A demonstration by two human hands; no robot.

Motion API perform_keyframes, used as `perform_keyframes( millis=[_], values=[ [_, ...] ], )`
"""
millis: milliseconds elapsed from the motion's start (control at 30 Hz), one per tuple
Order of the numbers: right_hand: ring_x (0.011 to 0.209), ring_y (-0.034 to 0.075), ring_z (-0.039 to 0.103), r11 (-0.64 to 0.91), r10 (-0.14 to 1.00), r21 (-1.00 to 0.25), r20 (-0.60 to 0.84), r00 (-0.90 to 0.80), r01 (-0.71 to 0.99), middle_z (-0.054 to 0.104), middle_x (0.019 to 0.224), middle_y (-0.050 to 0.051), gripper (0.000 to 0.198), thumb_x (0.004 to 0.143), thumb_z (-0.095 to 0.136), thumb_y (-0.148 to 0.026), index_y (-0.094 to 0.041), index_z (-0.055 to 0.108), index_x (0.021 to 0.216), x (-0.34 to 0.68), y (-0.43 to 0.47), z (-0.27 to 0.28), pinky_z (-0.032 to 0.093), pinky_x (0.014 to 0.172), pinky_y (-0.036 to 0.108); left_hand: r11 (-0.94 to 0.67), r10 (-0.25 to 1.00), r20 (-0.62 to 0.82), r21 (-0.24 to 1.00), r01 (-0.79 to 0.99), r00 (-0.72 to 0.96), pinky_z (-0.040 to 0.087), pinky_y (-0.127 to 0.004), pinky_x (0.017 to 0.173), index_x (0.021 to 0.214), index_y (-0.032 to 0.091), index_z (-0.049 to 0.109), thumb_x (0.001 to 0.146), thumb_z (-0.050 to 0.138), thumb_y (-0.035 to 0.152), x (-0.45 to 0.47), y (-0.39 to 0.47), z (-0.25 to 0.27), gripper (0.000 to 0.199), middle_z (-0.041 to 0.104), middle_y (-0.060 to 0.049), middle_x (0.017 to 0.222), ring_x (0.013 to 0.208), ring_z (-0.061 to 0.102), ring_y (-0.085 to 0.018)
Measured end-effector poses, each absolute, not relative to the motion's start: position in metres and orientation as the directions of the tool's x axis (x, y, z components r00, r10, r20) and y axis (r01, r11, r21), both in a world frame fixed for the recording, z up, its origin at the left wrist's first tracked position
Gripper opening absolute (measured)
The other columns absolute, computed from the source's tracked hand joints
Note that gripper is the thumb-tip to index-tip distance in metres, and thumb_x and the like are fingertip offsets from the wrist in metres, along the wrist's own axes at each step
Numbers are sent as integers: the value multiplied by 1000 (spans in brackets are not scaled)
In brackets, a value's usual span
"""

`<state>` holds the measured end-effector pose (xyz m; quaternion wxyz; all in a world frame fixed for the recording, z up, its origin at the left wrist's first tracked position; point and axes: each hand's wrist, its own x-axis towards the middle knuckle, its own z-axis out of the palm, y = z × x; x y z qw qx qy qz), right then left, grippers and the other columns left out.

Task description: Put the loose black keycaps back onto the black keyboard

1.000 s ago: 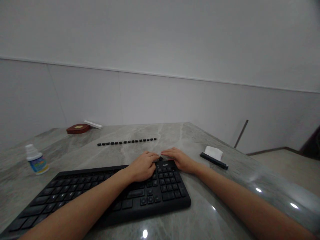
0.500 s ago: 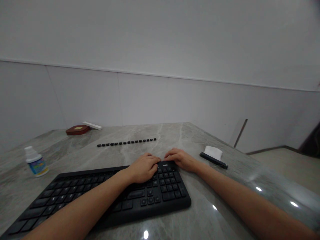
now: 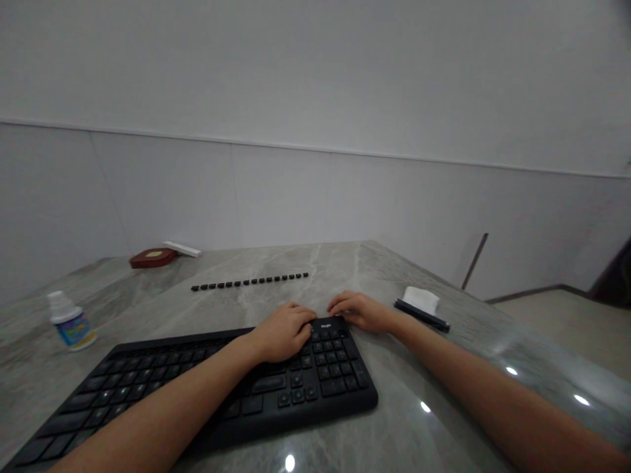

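Observation:
A black keyboard (image 3: 246,403) lies at a slant on the marbled table, its number pad at the right end. My left hand (image 3: 283,332) rests over the keyboard's upper right part, fingers stretched toward the back edge and thumb lower down. What lies under its palm is hidden. At the back right corner my right hand (image 3: 362,311) is open, with loosely bent fingers close to the keyboard's edge. I cannot tell whether its fingertips touch the keyboard. Beyond both hands, small black keycaps (image 3: 253,282) stand in a long row on the table.
A white spray bottle (image 3: 71,322) with a blue label stands at left. Toward the back lie a reddish-brown case (image 3: 154,257) and a white strip-shaped object (image 3: 182,249). On the right, a black pen-like tool (image 3: 421,315) lies against a white cloth or tissue (image 3: 421,299).
My right hand has shifted slightly right, away from the keyboard's back edge. My left hand stays nearly where it was.

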<state>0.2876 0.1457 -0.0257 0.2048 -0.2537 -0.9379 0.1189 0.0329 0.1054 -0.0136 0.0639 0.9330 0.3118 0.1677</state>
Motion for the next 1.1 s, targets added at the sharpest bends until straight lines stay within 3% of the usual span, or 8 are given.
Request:
perform_keyframes(
  millis=[100,200,400,567,733,1100],
  values=[
    [95,19,61,817,576,-285,361,-733,501,68,99,8,20,86,57,-12,-18,71,98,294,145,-24,48,89,36,-795,606,284,227,562,743,43,-39,98,112,16,64,91,43,16,32,106,-15,30,69,-8,110,105,59,-22],
    [90,20,61,798,593,-260,494,-636,543,68,93,8,15,87,60,-21,-18,70,98,295,139,-21,49,84,36,-789,614,337,232,569,714,44,-39,97,112,15,64,88,48,16,32,107,-16,28,69,-8,108,104,59,-23],
    [85,18,62,851,501,-271,675,-542,449,68,91,7,19,88,60,-24,-20,67,105,266,110,-9,51,78,33,-808,578,520,262,527,628,48,-39,90,109,18,61,86,61,23,33,105,-16,23,69,-6,101,99,59,-23],
    [84,18,62,901,415,-247,731,-542,356,67,91,7,22,87,60,-18,-21,64,109,249,95,-8,52,76,33,-833,548,619,340,437,562,50,-34,83,98,17,64,87,63,25,35,103,-15,13,67,-5,91,90,62,-21],
    [82,18,61,906,368,-159,753,-545,392,67,88,6,22,87,59,-17,-21,63,109,249,97,-13,52,73,33,-787,614,581,503,358,535,51,-30,80,94,17,65,86,64,23,34,103,-14,10,68,-3,89,85,64,-17],
    [93,21,60,917,337,-118,739,-583,381,65,102,9,34,88,56,-14,-23,58,120,248,93,-10,52,80,37,-811,585,629,452,372,512,50,-30,77,84,17,63,86,65,29,34,105,-16,12,64,-2,83,80,62,-16]
  ],
)
